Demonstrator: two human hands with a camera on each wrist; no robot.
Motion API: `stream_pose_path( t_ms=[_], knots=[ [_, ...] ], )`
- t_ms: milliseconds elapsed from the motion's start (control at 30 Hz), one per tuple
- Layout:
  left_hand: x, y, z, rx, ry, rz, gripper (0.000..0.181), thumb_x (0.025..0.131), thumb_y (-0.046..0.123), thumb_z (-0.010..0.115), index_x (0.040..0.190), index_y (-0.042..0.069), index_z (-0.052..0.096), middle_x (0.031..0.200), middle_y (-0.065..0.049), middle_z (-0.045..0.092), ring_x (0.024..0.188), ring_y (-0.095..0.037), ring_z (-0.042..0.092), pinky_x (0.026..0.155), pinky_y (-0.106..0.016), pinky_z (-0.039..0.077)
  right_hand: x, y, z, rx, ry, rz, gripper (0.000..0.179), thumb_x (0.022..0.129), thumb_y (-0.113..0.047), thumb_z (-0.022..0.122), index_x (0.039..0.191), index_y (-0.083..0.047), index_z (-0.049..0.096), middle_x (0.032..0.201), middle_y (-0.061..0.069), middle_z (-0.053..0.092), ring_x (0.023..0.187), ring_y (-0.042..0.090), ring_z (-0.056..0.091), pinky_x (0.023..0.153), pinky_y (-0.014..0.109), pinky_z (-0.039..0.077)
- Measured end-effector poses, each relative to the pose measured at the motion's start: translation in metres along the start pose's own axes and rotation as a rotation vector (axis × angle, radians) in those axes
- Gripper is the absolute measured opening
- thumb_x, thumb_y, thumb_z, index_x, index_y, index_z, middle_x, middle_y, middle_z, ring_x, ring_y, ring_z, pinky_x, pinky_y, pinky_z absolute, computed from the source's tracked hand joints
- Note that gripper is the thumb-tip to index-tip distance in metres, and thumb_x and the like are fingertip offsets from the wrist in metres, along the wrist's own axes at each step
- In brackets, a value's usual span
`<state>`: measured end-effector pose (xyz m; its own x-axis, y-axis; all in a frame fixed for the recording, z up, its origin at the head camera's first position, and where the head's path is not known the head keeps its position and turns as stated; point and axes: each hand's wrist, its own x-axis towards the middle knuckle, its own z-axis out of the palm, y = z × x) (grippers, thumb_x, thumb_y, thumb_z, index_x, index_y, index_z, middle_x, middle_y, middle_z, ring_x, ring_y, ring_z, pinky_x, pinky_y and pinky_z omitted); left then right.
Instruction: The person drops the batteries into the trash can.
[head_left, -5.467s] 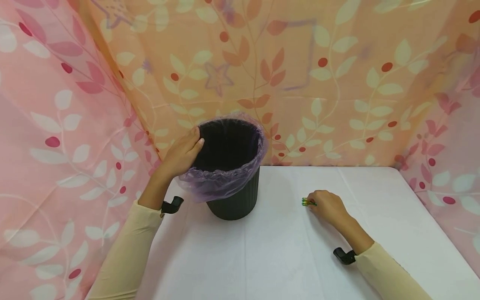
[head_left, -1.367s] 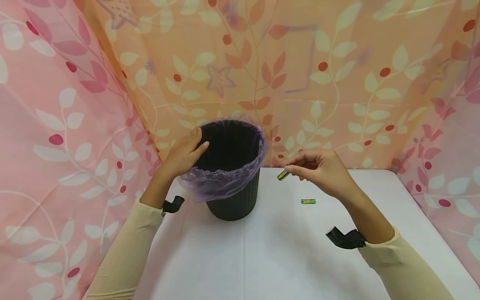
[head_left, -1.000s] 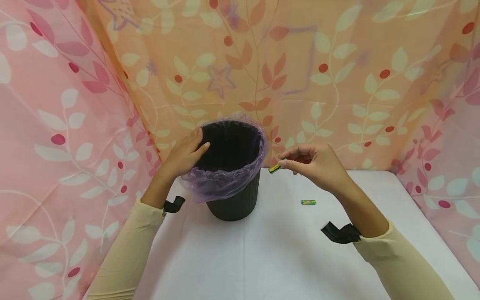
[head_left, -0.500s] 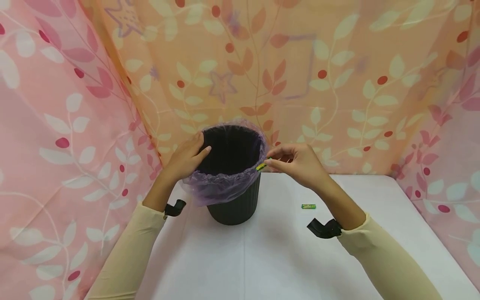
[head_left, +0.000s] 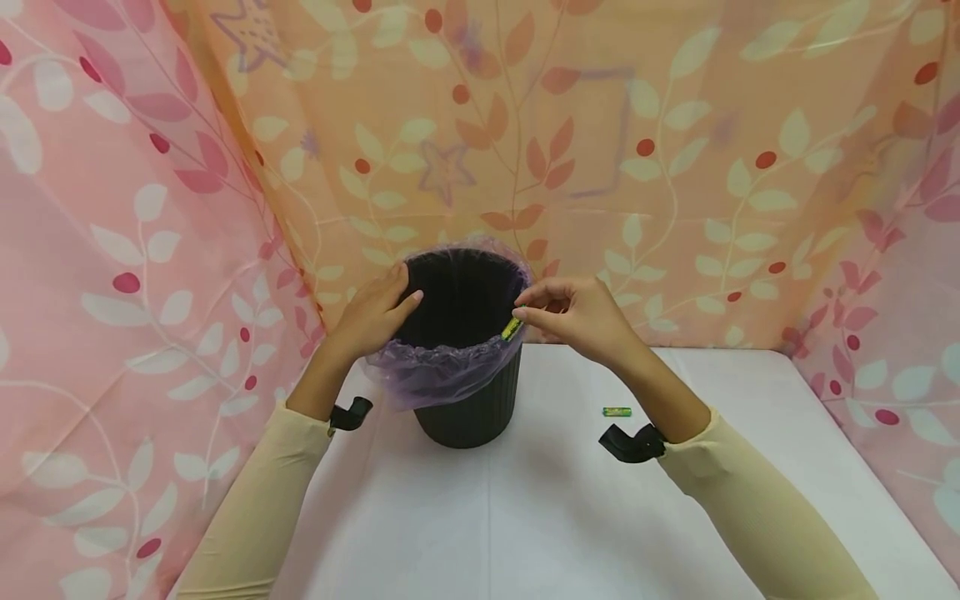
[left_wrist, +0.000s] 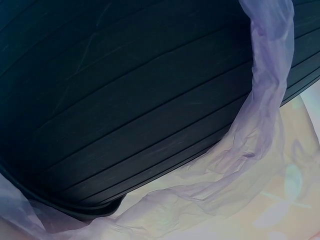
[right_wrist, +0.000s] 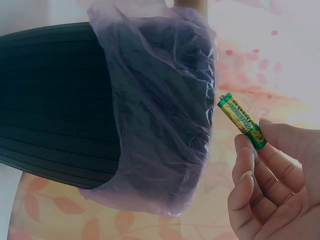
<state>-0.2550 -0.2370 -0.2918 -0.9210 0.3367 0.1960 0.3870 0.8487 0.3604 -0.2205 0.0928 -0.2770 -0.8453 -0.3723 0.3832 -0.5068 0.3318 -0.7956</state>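
A green-and-yellow battery point(right_wrist: 243, 121) is pinched between the thumb and fingers of my right hand point(head_left: 577, 321). In the head view this battery is at the right front rim of a black bin point(head_left: 480, 400), and the right wrist view has it just past the bag's edge. My left hand point(head_left: 371, 317) rests on the bin's left rim with fingers extended and thumb toward the opening. A thin purple bag point(head_left: 442, 375) lines the bin and folds over its rim. On the table to the right lies a second battery point(head_left: 617, 412).
The bin stands upright on a white-covered table point(head_left: 555, 517). Leaf-patterned cloth point(head_left: 675, 208) hangs behind, with pink cloth point(head_left: 150, 333) at the left side. Each wrist carries a black camera mount point(head_left: 632, 443).
My right hand has picked one battery up off the table and carried it left to the bin's right rim. My left hand has stayed at the left rim.
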Motion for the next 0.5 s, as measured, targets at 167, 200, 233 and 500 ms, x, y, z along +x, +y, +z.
stream_pose_path(
  t_ms=[167,200,233,500],
  knots=[
    [0.000,-0.001,0.000,0.008,-0.002,-0.002,0.070,0.110,0.039,0.035,0.158,-0.007,0.015,0.167,-0.021,0.009,0.156,-0.032,0.007,0.125,-0.048,0.002,0.007,-0.003,0.002,-0.006,0.017,-0.021,0.021,0.087,-0.030,0.082,0.098,-0.012,0.079,0.085,0.004,0.072,0.072,0.027,0.064,0.059,0.028,0.053],
    [0.000,-0.001,0.000,0.008,-0.003,-0.001,0.070,0.110,0.040,0.035,0.158,-0.007,0.015,0.167,-0.021,0.009,0.156,-0.032,0.006,0.125,-0.048,0.002,0.009,-0.003,0.002,-0.009,0.021,-0.025,0.020,0.088,-0.029,0.082,0.098,-0.012,0.079,0.086,0.004,0.072,0.073,0.026,0.064,0.060,0.028,0.053],
    [0.000,-0.001,0.001,0.008,-0.003,0.002,0.070,0.110,0.040,0.035,0.158,-0.007,0.015,0.167,-0.021,0.009,0.156,-0.032,0.007,0.125,-0.048,0.002,0.011,-0.004,0.003,-0.010,0.025,-0.029,0.018,0.087,-0.027,0.082,0.097,-0.012,0.080,0.086,0.003,0.073,0.074,0.026,0.065,0.062,0.028,0.053],
    [0.002,-0.002,0.001,0.010,0.002,0.010,0.069,0.110,0.039,0.035,0.158,-0.007,0.014,0.167,-0.022,0.010,0.156,-0.033,0.007,0.125,-0.049,0.002,0.025,-0.006,0.010,-0.029,0.023,-0.045,0.013,0.087,-0.020,0.082,0.096,-0.011,0.079,0.086,0.002,0.076,0.075,0.020,0.069,0.068,0.029,0.054]
  ],
)
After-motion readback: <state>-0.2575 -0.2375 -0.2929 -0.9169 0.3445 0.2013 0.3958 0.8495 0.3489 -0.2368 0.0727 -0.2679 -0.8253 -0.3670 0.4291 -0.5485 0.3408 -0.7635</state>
